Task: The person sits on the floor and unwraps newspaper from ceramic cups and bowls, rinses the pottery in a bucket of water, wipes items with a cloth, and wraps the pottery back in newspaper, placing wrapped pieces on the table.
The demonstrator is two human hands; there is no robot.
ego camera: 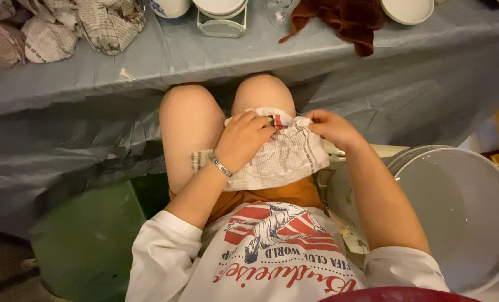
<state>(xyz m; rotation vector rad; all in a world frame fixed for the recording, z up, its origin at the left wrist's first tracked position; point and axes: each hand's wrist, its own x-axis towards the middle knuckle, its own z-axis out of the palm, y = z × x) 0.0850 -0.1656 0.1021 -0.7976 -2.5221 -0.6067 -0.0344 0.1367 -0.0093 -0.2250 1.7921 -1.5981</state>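
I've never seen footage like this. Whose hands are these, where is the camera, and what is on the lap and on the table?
There is no machine here: a seated person wears a camera on the head, so this one picture looks down over their own chest, arms and knees. The left hand presses on a bundle wrapped in newspaper that rests on the lap, while the right hand pinches its upper edge. What is inside cannot be seen. Ahead stands a table under a grey cloth, bearing more newspaper-wrapped bundles, white dishes and a brown cloth. A big white tub sits by the person's right side.
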